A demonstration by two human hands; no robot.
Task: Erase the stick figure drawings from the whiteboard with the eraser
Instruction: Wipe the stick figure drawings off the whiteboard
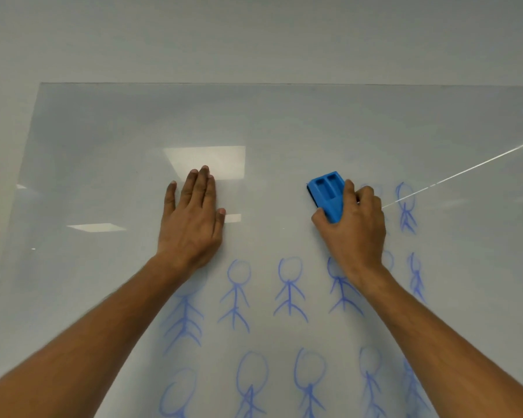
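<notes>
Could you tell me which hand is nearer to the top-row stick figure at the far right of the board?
Right. The right hand, gripping the eraser, sits just left of that stick figure; the left hand lies flat on the whiteboard, far left.

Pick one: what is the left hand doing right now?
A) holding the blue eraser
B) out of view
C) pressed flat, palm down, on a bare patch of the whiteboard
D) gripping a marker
C: the left hand lies flat with fingers extended on a bare stretch of the whiteboard, above the stick figures, while the right hand grips the blue eraser.
</notes>
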